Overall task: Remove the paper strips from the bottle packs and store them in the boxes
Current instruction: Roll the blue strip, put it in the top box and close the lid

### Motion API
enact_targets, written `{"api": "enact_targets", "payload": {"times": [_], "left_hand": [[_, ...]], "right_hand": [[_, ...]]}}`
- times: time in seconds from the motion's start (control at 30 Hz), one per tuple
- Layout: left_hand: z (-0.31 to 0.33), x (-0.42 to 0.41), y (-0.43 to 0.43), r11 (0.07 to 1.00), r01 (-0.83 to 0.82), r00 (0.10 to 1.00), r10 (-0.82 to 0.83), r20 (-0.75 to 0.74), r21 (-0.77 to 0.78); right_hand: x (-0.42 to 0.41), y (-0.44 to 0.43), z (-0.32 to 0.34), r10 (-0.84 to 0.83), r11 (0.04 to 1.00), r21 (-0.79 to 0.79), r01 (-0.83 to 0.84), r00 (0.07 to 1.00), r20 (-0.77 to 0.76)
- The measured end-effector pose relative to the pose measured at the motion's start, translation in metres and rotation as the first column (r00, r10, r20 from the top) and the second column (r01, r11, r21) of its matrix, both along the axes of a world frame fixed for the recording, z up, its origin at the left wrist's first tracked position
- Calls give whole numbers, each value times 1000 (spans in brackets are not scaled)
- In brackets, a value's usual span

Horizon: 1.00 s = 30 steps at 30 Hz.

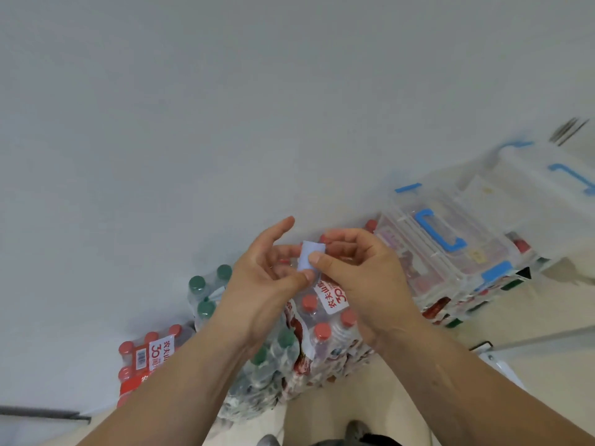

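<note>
Left hand (264,278) and right hand (360,272) pinch one paper strip (307,254), seemingly folded, above the bottle packs (325,329). Tugged apart it may tear, or fall short of the boxes (450,252).

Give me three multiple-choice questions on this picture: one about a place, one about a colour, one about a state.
1. The clear boxes stand where from the right hand? A to its left B to its right C beneath it
2. The box handle is: A red B blue C green
3. The paper strip is: A on the floor B in a box C pinched between the left hand and the right hand

B: the boxes lie past the right hand. B: the handle shows blue. C: both thumbs press the strip.
</note>
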State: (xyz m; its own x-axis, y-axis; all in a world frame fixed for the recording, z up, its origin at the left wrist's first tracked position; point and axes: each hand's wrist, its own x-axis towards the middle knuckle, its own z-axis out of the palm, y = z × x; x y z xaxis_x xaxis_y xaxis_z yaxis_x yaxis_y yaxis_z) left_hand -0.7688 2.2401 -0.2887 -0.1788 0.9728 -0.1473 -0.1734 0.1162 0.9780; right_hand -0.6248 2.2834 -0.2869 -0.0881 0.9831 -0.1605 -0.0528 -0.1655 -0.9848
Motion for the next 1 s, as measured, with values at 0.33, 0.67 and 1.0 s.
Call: {"api": "enact_targets", "payload": {"times": [0.33, 0.67, 1.0], "left_hand": [[14, 116, 41, 990, 51, 998, -45, -44, 129], [26, 273, 93, 951, 291, 954, -281, -105, 101], [30, 376, 141, 911, 411, 904, -402, -145, 36]], "right_hand": [[109, 26, 15, -113, 990, 93, 105, 991, 76], [289, 71, 19, -121, 984, 138, 112, 991, 55], [398, 102, 18, -178, 979, 105, 173, 983, 41]]}}
